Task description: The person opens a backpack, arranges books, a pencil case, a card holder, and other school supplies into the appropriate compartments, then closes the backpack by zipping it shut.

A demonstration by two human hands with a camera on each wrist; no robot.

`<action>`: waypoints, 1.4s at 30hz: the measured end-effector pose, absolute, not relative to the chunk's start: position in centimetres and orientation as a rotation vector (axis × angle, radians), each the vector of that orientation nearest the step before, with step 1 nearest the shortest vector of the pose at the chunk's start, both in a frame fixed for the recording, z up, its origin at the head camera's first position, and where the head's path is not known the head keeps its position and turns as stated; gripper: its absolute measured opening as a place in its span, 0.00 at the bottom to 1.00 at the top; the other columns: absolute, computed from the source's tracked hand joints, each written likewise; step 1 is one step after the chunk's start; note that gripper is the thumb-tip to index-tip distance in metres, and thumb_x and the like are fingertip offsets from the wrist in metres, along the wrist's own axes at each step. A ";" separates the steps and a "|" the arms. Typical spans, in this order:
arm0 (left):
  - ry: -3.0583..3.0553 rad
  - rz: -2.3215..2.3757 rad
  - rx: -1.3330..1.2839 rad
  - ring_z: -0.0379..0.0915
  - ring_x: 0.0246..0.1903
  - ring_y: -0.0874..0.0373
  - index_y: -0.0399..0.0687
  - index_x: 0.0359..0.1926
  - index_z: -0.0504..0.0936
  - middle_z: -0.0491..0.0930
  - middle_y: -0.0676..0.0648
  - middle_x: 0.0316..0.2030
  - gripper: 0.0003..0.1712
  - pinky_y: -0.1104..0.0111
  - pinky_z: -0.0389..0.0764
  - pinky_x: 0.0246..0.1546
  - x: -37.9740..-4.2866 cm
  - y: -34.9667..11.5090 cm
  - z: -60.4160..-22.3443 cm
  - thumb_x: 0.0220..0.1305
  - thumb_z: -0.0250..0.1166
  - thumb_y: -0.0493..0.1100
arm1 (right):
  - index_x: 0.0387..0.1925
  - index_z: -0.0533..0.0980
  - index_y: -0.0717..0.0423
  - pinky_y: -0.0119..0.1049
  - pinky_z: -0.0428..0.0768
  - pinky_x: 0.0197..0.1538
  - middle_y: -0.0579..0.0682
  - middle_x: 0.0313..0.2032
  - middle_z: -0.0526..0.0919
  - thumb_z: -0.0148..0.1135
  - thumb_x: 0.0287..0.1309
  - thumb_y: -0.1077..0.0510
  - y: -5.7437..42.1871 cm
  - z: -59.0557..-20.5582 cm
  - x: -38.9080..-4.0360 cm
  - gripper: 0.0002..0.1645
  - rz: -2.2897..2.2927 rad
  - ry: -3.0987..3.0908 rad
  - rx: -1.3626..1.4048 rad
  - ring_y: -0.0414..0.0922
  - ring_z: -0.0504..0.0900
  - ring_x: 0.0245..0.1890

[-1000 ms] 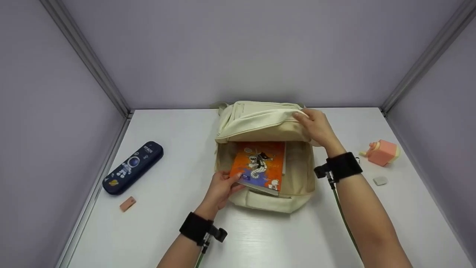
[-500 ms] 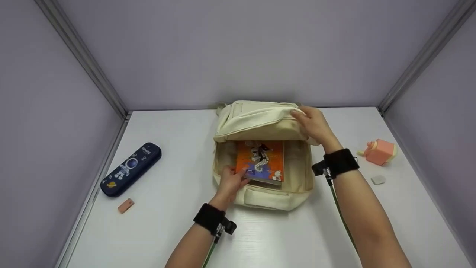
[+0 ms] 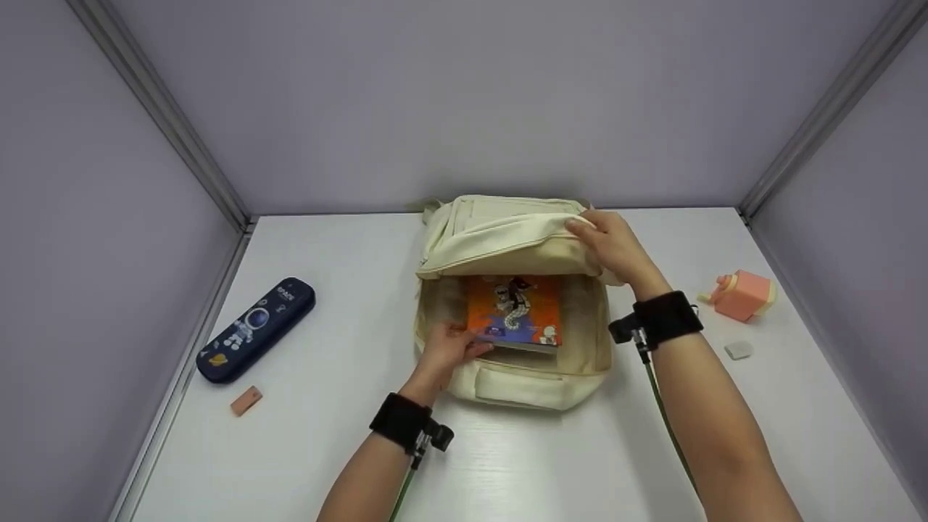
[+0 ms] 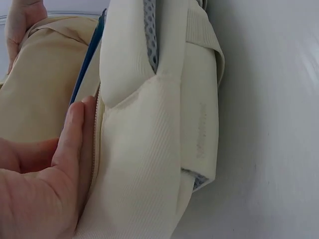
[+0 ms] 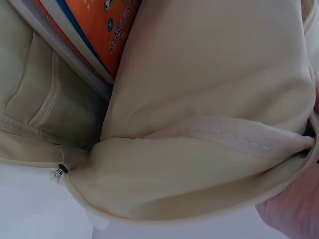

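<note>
"Pale walls stand around a white bench, and a cream backpack lies near its back edge."

"What is the left hand doing?"

"It pinches the near left corner of an orange and blue book, thumb over the cover and fingers beneath, parted only by the book's thickness."

"Where does the book sit?"

"Inside the backpack, cover up, its far end hidden by the flap. From the right wrist, more page edges show alongside it."

"And the right hand?"

"It grips the rim of the raised flap, the thumb on the near side; its other fingers are mostly hidden."

"What else is out?"

"On the left, a navy case printed with an astronaut, and a small brownish-pink block near its lower end. On the right, a coral bottle-shaped object, narrow end pointing left, with a small grey block nearer the person."
</note>
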State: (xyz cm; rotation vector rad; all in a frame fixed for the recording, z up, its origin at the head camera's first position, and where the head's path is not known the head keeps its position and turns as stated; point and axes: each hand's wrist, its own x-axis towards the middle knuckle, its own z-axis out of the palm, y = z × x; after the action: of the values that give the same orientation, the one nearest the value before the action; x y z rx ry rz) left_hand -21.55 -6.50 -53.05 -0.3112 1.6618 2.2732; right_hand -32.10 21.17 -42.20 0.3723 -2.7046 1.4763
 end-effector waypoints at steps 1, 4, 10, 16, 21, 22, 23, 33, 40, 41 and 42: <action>1.648 2.302 -0.327 0.83 0.37 0.47 0.20 0.57 0.57 0.70 0.25 0.50 0.19 0.64 0.81 0.45 -21.6 -6.3 -53.1 0.72 0.52 0.27 | 0.36 0.78 0.63 0.35 0.69 0.35 0.48 0.26 0.72 0.57 0.69 0.45 21.2 -42.2 -32.1 0.22 1.480 -2.709 0.378 0.43 0.72 0.28; 1.628 2.367 -0.361 0.82 0.39 0.45 0.23 0.54 0.57 0.66 0.25 0.50 0.16 0.63 0.81 0.46 -21.9 -5.7 -53.1 0.72 0.51 0.27 | 0.38 0.79 0.61 0.35 0.69 0.37 0.50 0.29 0.74 0.58 0.69 0.44 21.2 -42.1 -32.0 0.22 1.495 -2.718 0.385 0.44 0.73 0.30; 1.662 2.403 -0.372 0.74 0.53 0.36 0.21 0.59 0.55 0.62 0.24 0.56 0.20 0.61 0.78 0.52 -22.7 -4.9 -53.2 0.72 0.48 0.24 | 0.39 0.79 0.62 0.36 0.69 0.37 0.51 0.31 0.75 0.57 0.69 0.43 21.2 -41.9 -31.9 0.24 1.510 -2.712 0.411 0.45 0.72 0.32; 1.864 2.301 -0.302 0.71 0.55 0.40 0.21 0.65 0.60 0.67 0.27 0.59 0.25 0.56 0.74 0.56 -23.5 -5.2 -53.3 0.70 0.52 0.26 | 0.34 0.77 0.64 0.36 0.66 0.37 0.50 0.28 0.71 0.57 0.69 0.44 21.2 -41.8 -32.0 0.24 1.509 -2.694 0.433 0.44 0.69 0.31; 2.126 2.113 -0.218 0.69 0.52 0.48 0.25 0.63 0.68 0.73 0.34 0.56 0.23 0.60 0.74 0.52 -24.1 -5.5 -53.6 0.69 0.56 0.30 | 0.33 0.77 0.64 0.35 0.67 0.36 0.49 0.27 0.71 0.57 0.69 0.45 21.2 -41.9 -32.0 0.23 1.502 -2.682 0.425 0.43 0.69 0.30; 2.138 2.102 -0.208 0.69 0.50 0.49 0.25 0.62 0.68 0.73 0.34 0.54 0.22 0.62 0.74 0.50 -24.1 -5.6 -53.7 0.69 0.56 0.30 | 0.33 0.77 0.63 0.35 0.67 0.35 0.48 0.27 0.72 0.57 0.69 0.45 21.2 -41.9 -32.1 0.23 1.501 -2.682 0.427 0.43 0.69 0.29; 2.140 2.099 -0.195 0.69 0.48 0.50 0.25 0.61 0.69 0.73 0.34 0.53 0.21 0.63 0.74 0.48 -24.1 -5.7 -53.8 0.69 0.55 0.30 | 0.34 0.78 0.63 0.34 0.67 0.35 0.48 0.27 0.72 0.58 0.69 0.45 21.2 -41.9 -32.1 0.23 1.503 -2.680 0.425 0.43 0.69 0.29; 2.108 2.044 -0.156 0.72 0.47 0.46 0.24 0.69 0.56 0.65 0.27 0.61 0.33 0.63 0.77 0.42 -22.9 -6.6 -52.2 0.68 0.55 0.31 | 0.38 0.80 0.63 0.35 0.67 0.41 0.52 0.34 0.77 0.58 0.69 0.48 21.0 -42.0 -31.9 0.20 1.475 -2.685 0.405 0.45 0.71 0.34; 2.114 1.958 -0.081 0.54 0.68 0.36 0.24 0.72 0.46 0.53 0.26 0.70 0.40 0.51 0.64 0.64 -21.6 -8.7 -50.0 0.71 0.57 0.37 | 0.40 0.80 0.64 0.36 0.68 0.42 0.53 0.35 0.78 0.57 0.69 0.46 21.0 -42.1 -32.0 0.22 1.469 -2.691 0.399 0.45 0.71 0.35; 2.137 1.931 -0.048 0.56 0.67 0.36 0.25 0.72 0.49 0.55 0.26 0.69 0.38 0.51 0.64 0.64 -21.4 -9.1 -49.8 0.70 0.57 0.37 | 0.40 0.80 0.64 0.36 0.68 0.43 0.53 0.35 0.77 0.57 0.70 0.46 21.1 -42.1 -32.0 0.22 1.466 -2.697 0.398 0.45 0.71 0.35; 2.165 1.905 -0.022 0.58 0.66 0.37 0.25 0.71 0.52 0.58 0.27 0.68 0.37 0.52 0.65 0.63 -21.3 -9.6 -49.6 0.70 0.57 0.37 | 0.40 0.79 0.63 0.36 0.68 0.42 0.52 0.34 0.77 0.57 0.70 0.45 21.1 -42.2 -32.1 0.23 1.464 -2.702 0.394 0.45 0.71 0.35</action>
State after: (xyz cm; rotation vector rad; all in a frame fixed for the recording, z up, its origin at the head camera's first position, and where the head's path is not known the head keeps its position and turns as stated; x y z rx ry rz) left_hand -21.32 -9.57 -49.56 -0.0225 2.1649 1.9047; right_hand -32.06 21.09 -42.15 0.3942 -2.7023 1.4640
